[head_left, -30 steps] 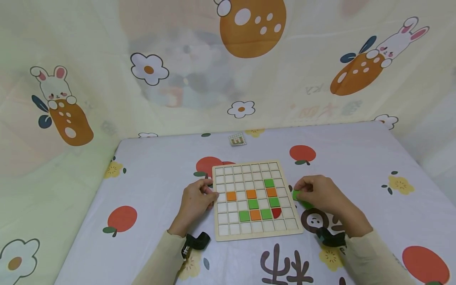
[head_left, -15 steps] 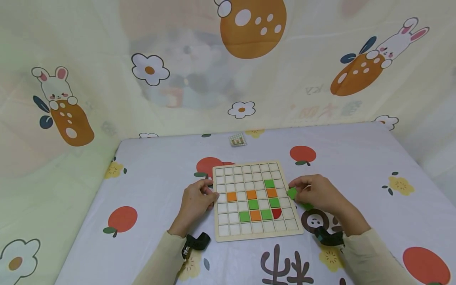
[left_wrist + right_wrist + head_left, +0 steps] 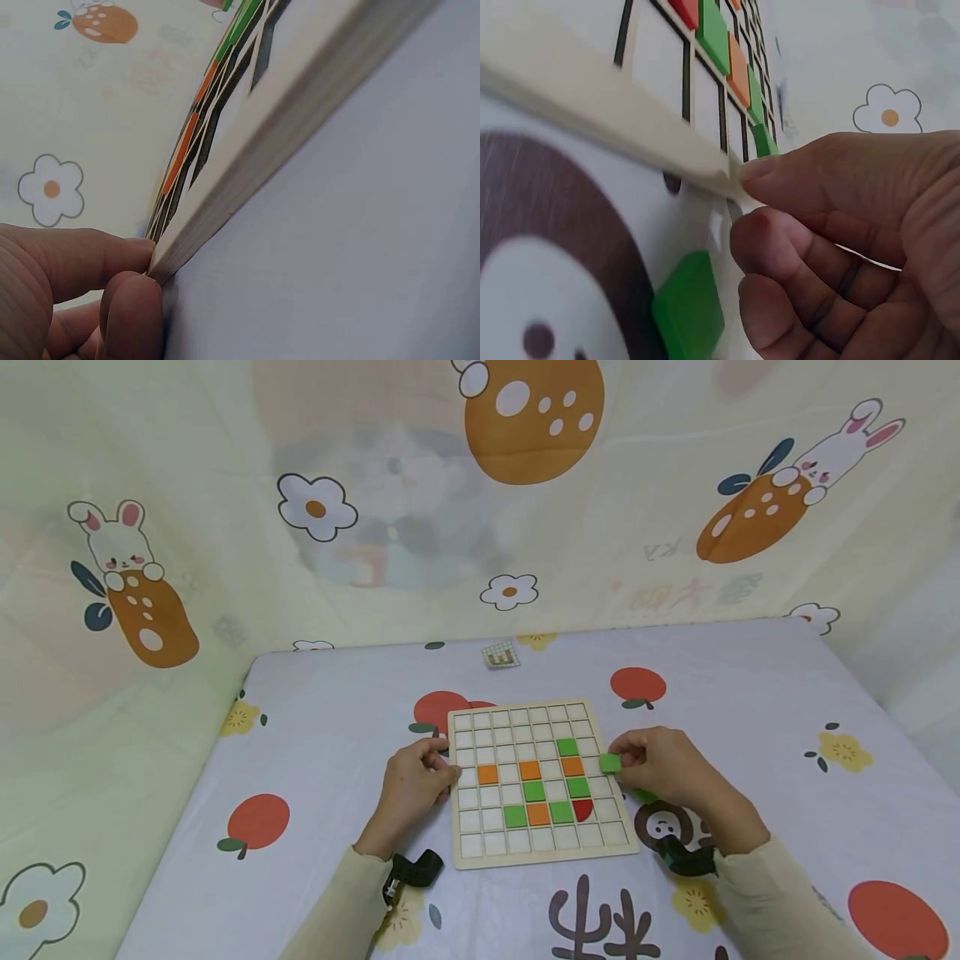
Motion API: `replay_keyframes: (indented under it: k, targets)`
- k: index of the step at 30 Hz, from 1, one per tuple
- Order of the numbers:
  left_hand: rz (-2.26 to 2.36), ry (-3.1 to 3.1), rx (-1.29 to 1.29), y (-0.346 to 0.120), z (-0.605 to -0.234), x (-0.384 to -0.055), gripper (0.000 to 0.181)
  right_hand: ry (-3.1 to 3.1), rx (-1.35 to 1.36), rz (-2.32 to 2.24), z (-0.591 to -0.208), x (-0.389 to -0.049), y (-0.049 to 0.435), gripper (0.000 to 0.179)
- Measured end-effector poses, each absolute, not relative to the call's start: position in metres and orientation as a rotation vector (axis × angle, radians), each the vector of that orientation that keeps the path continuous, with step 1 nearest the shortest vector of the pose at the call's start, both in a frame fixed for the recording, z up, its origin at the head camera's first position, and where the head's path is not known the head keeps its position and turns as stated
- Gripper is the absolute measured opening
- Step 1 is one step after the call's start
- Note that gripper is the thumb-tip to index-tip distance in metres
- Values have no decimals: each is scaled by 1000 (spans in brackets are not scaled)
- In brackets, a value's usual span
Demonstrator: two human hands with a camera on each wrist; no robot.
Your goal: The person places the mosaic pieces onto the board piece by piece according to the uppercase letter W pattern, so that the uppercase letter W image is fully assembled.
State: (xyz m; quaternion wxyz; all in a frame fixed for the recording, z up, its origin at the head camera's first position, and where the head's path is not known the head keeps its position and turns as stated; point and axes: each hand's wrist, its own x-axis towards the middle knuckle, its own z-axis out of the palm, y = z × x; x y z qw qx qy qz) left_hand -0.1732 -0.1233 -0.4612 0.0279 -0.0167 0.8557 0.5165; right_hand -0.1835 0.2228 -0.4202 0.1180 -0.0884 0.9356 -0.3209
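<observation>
A wooden grid board (image 3: 468, 843) lies flat on the tablecloth, with orange, green and red tiles in some of its cells. My left hand (image 3: 408, 789) holds the board's left edge, thumb and finger at the rim in the left wrist view. Between the thumb and fingers of my right hand (image 3: 667, 768) is a green square tile (image 3: 610, 763), which overlaps the board's right-hand column. Another green tile (image 3: 690, 307) rests on the cloth under that hand, partly covered by it in the head view. A red quarter-round tile (image 3: 582, 810) sits in a lower right cell.
Behind the board, a small card (image 3: 500, 654) with a printed grid pattern lies near the back of the table. The tablecloth (image 3: 337, 718) carries printed fruit and flowers. A patterned curtain (image 3: 405, 610) rises along the back and sides.
My right hand has brought the green tile left, from beside the board to over its right edge, and turned it flatter. The left hand stays at the board's edge.
</observation>
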Motion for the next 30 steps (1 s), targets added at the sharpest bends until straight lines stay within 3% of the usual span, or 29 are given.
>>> replay_keyframes:
  k: [30]
  targets:
    - [1589,2635,-68,-123,-459,-173,40,2677,-437,-1095,-424,-205,137,26]
